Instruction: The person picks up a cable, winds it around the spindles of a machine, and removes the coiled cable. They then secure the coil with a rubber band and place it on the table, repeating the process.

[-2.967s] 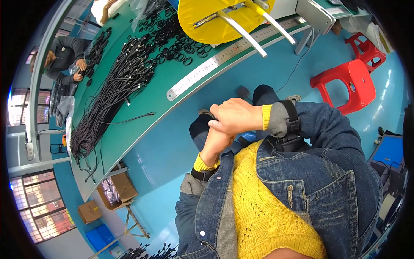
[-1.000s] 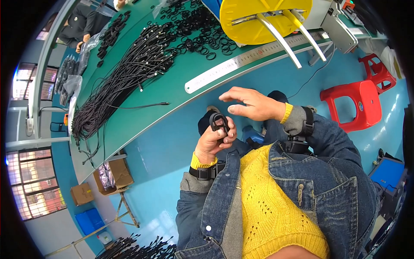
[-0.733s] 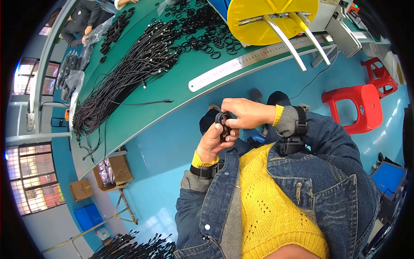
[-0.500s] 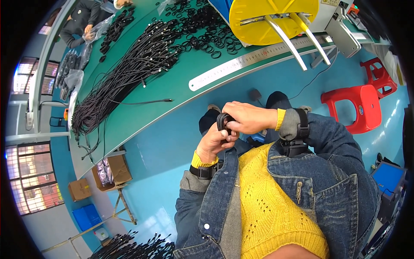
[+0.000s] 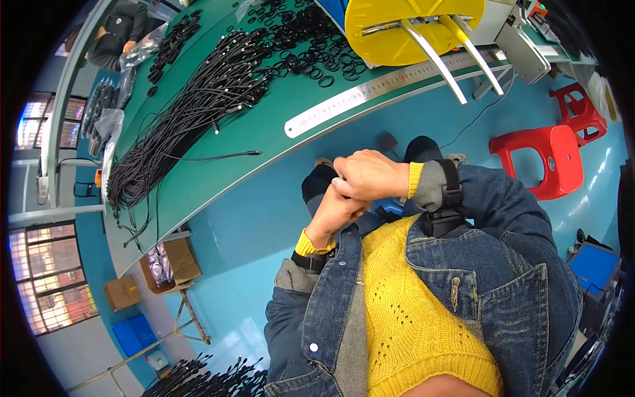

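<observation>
Above the gap between the table and my body, my two hands meet with their fingers closed. My right hand (image 5: 374, 175) lies over the top of my left hand (image 5: 336, 210), its fingers curled down across the left thumb side. The coiled black cable seen between them in the earlier head frame is hidden behind the fingers now. On the green table (image 5: 198, 178) to the left lies a long bundle of black cables (image 5: 182, 112), one loose cable end (image 5: 248, 153) sticking out toward me. Many small black rings (image 5: 324, 66) are strewn beyond it.
A steel ruler (image 5: 331, 112) runs along the table edge. At the far right, a yellow disc (image 5: 377, 40) with two metal prongs juts out from a machine. Red stools (image 5: 542, 159), cardboard boxes (image 5: 175, 264) and more black cables (image 5: 205, 377) stand around. Another person (image 5: 119, 33) sits at the far left.
My right hand has turned and closed over my left, covering the coiled cable that showed between them. The view has shifted slightly.
</observation>
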### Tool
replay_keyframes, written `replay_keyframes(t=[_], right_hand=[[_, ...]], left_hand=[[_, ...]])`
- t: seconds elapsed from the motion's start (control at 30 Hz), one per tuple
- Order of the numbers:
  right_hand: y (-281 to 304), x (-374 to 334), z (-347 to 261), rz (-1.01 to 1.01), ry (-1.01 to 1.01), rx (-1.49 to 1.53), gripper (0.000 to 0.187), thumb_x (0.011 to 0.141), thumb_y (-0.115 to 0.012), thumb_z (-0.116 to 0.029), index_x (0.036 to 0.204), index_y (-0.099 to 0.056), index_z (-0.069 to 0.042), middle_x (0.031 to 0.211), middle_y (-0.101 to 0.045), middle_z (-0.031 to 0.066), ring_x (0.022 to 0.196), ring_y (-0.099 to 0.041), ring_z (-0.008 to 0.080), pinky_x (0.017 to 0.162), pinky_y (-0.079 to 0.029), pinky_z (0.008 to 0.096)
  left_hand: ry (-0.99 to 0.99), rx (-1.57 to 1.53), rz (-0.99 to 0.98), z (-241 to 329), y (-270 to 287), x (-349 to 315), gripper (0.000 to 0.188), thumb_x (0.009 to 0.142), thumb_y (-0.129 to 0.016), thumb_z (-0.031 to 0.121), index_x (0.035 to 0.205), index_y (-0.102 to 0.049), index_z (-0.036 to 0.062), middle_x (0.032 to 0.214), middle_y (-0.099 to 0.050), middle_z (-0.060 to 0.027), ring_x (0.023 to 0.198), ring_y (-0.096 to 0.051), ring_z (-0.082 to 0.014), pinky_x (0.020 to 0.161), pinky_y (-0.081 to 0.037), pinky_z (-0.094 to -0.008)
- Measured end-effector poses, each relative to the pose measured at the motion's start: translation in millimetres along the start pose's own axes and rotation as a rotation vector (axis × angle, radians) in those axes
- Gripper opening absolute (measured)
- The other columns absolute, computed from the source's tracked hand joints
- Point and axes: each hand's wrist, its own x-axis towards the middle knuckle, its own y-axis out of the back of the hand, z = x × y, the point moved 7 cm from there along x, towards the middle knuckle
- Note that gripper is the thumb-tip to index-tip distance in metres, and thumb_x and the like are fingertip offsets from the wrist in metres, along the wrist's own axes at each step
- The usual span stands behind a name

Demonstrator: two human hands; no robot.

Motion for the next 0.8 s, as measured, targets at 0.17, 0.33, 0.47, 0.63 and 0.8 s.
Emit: replay_keyframes(t=[0.17,0.33,0.47,0.63,0.8], right_hand=[[19.2,3.0,29.8,0.038,-0.238,0.741,0.044,0.084,-0.052,-0.04,0.074,-0.054,0.003,0.064,-0.058,0.0171,0.059,-0.058,0.0305,0.058,-0.046,0.039],[5.0,-14.3,50.7,-0.017,-0.068,0.502,0.027,0.085,-0.055,-0.028,0.077,-0.054,-0.002,0.06,-0.052,0.0026,0.054,-0.049,0.0103,0.05,-0.04,0.0283],[-20.7,-46.6,79.0,-0.113,-0.059,0.457,0.024,0.082,-0.059,-0.024,0.079,-0.059,-0.001,0.067,-0.061,0.0088,0.057,-0.055,0.0141,0.054,-0.043,0.0282],[-34.7,-55.1,81.4,-0.261,-0.253,0.516,0.025,0.08,-0.06,-0.025,0.079,-0.059,0.0,0.066,-0.06,0.0104,0.06,-0.059,0.0181,0.055,-0.045,0.0305],[-37.0,-49.8,99.8,-0.166,-0.341,0.675,0.023,0.08,-0.059,-0.022,0.079,-0.059,0.0,0.064,-0.06,0.0076,0.055,-0.058,0.0154,0.052,-0.045,0.0281]], left_hand=[[-0.056,-0.656,-0.091,17.6,-3.9,-9.5,0.022,0.079,-0.063,0.019,0.092,-0.054,0.003,0.074,-0.055,-0.005,0.053,-0.048,-0.0103,0.042,-0.034,-0.0199],[-0.027,-0.768,-0.26,21.8,29.5,-20.7,0.024,0.082,-0.061,0.023,0.094,-0.054,0.0036,0.074,-0.055,-0.0057,0.052,-0.045,-0.0101,0.042,-0.033,-0.0186],[0.211,-0.424,-0.142,39.1,77.6,-17.2,0.02,0.084,-0.057,0.022,0.093,-0.052,0.0051,0.082,-0.052,-0.0046,0.068,-0.047,-0.0086,0.043,-0.034,-0.0161],[-0.696,-0.204,0.378,281.0,248.2,-61.3,0.04,0.089,-0.052,0.033,0.098,-0.053,-0.0055,0.095,-0.06,-0.0129,0.073,-0.053,-0.0134,0.063,-0.042,-0.0249],[-0.452,0.71,1.046,281.5,331.6,-98.0,0.021,0.083,-0.051,0.006,0.099,-0.061,-0.001,0.094,-0.063,-0.0146,0.088,-0.06,-0.0239,0.076,-0.048,-0.0297]])
